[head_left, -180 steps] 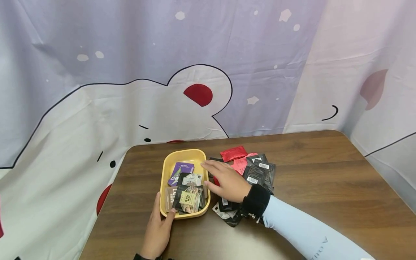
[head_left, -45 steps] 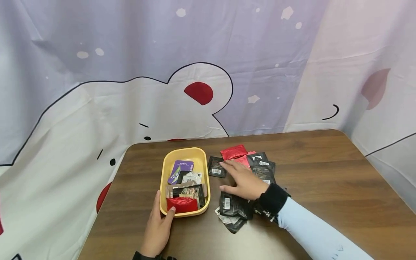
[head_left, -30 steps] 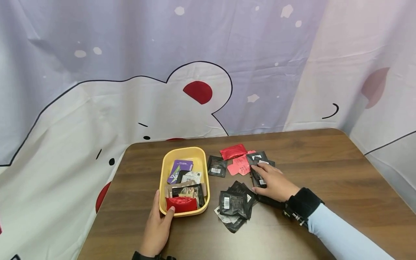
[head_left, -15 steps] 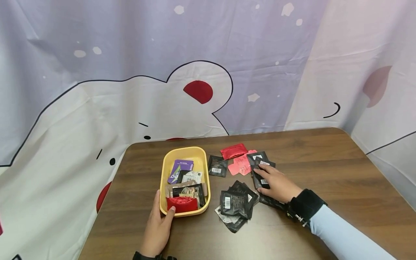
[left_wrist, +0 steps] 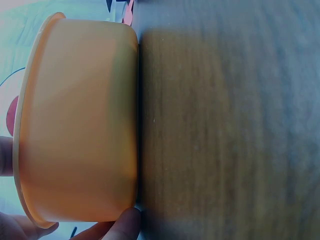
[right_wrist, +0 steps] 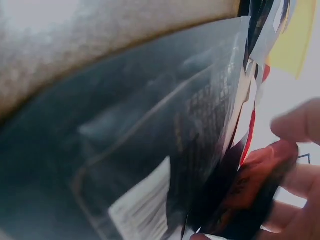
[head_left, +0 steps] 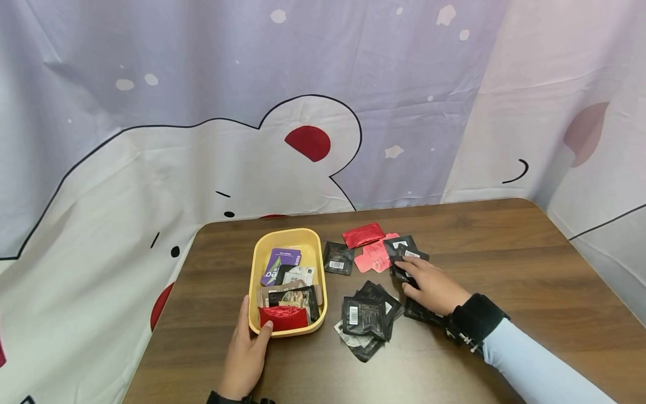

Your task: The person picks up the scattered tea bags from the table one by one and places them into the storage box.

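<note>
Black sachet (right_wrist: 257, 192): well in from the far edge of the table (head_left: 479, 247) | Grip: our right hand (head_left: 435, 287) pinches it, our left hand (head_left: 244, 359) grips the yellow tray (head_left: 291, 240) by its rim | Handling: we judge it light, floppy — perhaps slick | Hold: we'd pinch a sealed edge, free of the overlapping sachets (head_left: 400, 243)

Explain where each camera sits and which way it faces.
Head: on the person's head, looking forward and down at the table; left hand, right hand and blue sleeve show.
Left wrist: worn there, facing the yellow tub; left fingers show.
Right wrist: worn there, facing a black packet; right fingers show.
Shared: head and left wrist show the tub.
</note>
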### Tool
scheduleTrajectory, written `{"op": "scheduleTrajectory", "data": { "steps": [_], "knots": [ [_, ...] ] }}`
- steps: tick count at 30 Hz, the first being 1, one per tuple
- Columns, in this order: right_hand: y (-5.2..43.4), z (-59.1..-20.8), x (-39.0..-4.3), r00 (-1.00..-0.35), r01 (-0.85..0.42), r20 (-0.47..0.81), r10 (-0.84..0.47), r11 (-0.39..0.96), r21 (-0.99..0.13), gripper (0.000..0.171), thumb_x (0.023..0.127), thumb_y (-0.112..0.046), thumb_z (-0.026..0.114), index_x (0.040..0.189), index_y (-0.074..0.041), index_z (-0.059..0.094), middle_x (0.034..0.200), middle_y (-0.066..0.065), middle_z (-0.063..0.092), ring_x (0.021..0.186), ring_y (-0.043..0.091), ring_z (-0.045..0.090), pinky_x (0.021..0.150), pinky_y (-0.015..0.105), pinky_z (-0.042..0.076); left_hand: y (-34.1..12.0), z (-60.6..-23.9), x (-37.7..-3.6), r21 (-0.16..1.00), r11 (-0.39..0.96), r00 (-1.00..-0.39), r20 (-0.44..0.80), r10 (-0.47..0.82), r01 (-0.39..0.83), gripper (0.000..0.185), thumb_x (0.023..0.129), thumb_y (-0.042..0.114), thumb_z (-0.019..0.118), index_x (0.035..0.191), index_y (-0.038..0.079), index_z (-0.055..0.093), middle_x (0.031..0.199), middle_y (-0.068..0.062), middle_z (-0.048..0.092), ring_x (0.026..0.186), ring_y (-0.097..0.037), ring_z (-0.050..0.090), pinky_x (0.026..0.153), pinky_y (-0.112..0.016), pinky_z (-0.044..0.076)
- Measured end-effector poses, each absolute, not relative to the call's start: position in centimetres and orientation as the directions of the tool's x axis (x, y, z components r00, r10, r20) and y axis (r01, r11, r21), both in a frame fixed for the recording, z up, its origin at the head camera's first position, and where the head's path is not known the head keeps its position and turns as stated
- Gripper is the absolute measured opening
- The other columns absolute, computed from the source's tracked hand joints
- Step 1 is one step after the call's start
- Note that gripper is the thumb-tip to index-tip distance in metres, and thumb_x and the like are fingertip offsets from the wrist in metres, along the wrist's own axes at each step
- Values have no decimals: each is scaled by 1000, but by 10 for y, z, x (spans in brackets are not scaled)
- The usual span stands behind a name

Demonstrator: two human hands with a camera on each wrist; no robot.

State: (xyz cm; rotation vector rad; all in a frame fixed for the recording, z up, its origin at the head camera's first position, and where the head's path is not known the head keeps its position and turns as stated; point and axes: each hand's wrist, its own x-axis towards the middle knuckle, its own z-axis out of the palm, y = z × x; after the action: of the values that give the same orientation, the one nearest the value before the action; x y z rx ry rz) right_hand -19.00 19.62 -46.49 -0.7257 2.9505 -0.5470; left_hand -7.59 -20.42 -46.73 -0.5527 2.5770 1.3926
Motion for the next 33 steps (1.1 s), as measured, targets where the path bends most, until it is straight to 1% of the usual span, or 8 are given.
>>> {"op": "scheduleTrajectory", "data": {
  "steps": [2,5,9,13,18,20,27,33],
  "knots": [
    [196,-464,-191,-890,-443,66,-452,819,-365,47,96,-16,60,140,-1,57,141,24,57,130,43,56,107,59,46,-204,-468,-76,773,498,-919,-309,-244,-392,87,103,34,55,164,21,-5,169,-21,13,154,-45,21,119,-65,22],
    [197,-463,-194,-888,-456,140,-437,809,-370,37,94,-8,59,130,0,64,126,20,67,118,37,64,99,55,52,-204,-468,-76,771,498,-917,-311,-250,-397,87,102,35,55,164,22,-5,169,-21,14,154,-45,21,120,-65,21],
    [197,-462,-198,-893,-449,213,-396,814,-368,29,94,-3,58,121,-2,69,114,16,71,105,32,69,90,52,56,-204,-468,-75,762,501,-911,-317,-263,-410,87,102,36,55,164,23,-4,169,-19,14,154,-44,20,120,-65,21],
    [193,-459,-199,-899,-431,256,-355,820,-376,26,95,-7,59,118,-6,70,111,13,72,97,27,69,85,50,56,-202,-468,-75,760,501,-909,-317,-269,-413,87,102,37,55,164,24,-3,169,-19,14,154,-44,21,120,-65,21],
    [178,-450,-200,-885,-456,300,-357,797,-395,24,95,-9,63,117,-11,71,109,9,71,83,19,61,74,41,52,-202,-468,-75,761,498,-908,-318,-271,-416,87,102,37,55,164,24,-4,169,-20,14,154,-45,21,119,-66,21],
    [169,-446,-199,-874,-477,315,-371,781,-403,25,95,-9,64,118,-12,71,111,8,71,83,17,60,74,38,51,-202,-468,-75,761,494,-906,-322,-273,-420,86,102,36,55,164,24,-4,170,-19,13,154,-44,20,119,-65,21],
    [121,-434,-194,-825,-561,371,-427,698,-445,23,93,-10,66,115,-15,72,109,1,73,93,14,68,80,37,58,-202,-468,-75,762,492,-905,-322,-278,-422,86,102,35,55,164,24,-3,170,-18,14,154,-44,20,119,-65,20],
    [72,-425,-185,-738,-675,427,-522,573,-466,26,92,-7,64,117,-13,71,109,-2,72,93,10,68,82,32,59,-201,-468,-76,763,493,-906,-317,-280,-419,86,102,35,55,164,24,-3,169,-19,15,154,-44,22,119,-65,22]
  ]
}}
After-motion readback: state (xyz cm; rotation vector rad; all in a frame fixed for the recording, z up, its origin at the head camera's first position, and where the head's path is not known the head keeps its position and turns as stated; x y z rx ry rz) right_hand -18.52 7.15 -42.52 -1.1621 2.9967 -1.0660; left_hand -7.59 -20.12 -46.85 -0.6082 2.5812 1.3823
